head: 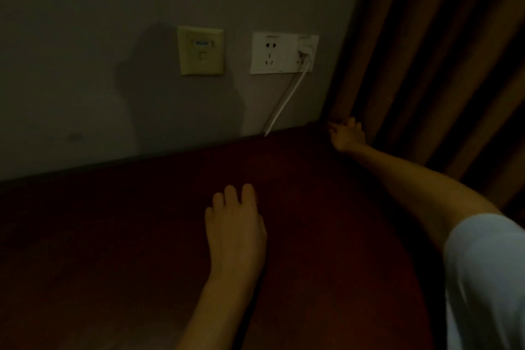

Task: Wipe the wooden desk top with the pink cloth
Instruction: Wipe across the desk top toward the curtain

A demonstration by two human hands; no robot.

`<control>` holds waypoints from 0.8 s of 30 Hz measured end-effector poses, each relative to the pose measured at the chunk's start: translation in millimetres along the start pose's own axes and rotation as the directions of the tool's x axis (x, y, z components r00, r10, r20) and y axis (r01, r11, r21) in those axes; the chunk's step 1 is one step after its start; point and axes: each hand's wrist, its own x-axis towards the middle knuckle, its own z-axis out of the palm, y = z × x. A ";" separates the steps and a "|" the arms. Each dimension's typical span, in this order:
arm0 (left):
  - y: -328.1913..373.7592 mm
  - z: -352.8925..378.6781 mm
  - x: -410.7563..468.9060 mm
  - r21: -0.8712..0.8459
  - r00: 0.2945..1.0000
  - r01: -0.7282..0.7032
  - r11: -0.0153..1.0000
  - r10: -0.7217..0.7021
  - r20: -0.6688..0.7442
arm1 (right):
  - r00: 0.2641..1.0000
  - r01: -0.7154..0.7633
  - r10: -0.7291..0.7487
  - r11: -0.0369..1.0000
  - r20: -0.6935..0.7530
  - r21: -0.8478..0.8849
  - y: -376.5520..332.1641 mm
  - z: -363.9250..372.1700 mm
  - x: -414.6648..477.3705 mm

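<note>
The left hand (235, 224) lies flat on the desk (113, 250) toward 6 o'clock, fingers straight. The right hand (348, 135) is at the desk's far corner at 2 o'clock, beside the curtain (426, 51) (too dark to tell whether it holds anything).

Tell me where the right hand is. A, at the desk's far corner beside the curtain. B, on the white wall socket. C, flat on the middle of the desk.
A: the right hand reaches to the far corner of the desk next to the curtain; the left hand lies mid-desk.
</note>
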 end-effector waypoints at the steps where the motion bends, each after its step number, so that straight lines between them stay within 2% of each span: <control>1: -0.5 0.0 -0.5 0.004 1.000 0.002 1.000 -0.002 -0.001 | 1.000 -0.020 0.021 1.000 0.010 -0.011 4.5 -0.6 -2.7; 4: 0.3 -0.7 -0.7 0.003 1.000 0.008 1.000 -0.008 -0.002 | 0.998 -0.040 0.041 0.999 0.048 -0.021 19.2 -8.8 -23.2; 6: 2.1 -1.4 -0.7 0.005 1.000 0.002 1.000 -0.002 0.002 | 0.999 0.009 -0.009 1.000 0.052 -0.003 25.3 -12.8 -45.9; 9: 3.6 -2.7 -1.2 0.021 1.000 -0.009 1.000 0.009 0.015 | 0.976 0.216 -0.217 0.976 0.037 0.025 8.9 -11.5 -85.6; 12: 1.2 -3.3 -1.7 0.036 1.000 -0.004 0.999 0.003 0.016 | 0.890 0.455 -0.456 0.890 0.018 0.025 -39.1 -0.5 -106.4; 14: 0.4 -3.7 -3.0 0.037 1.000 -0.001 0.999 0.001 0.009 | 0.858 0.513 -0.513 0.858 0.014 0.008 -68.9 5.6 -101.9; 19: 2.4 -5.4 -5.0 -0.008 1.000 -0.009 1.000 0.009 0.007 | 0.917 0.397 -0.398 0.917 0.020 0.038 -82.2 5.4 -49.9; 24: 2.0 -3.2 -2.2 -0.032 1.000 -0.009 0.999 0.009 0.001 | 0.983 0.184 -0.184 0.982 0.011 0.030 -53.7 0.8 -5.9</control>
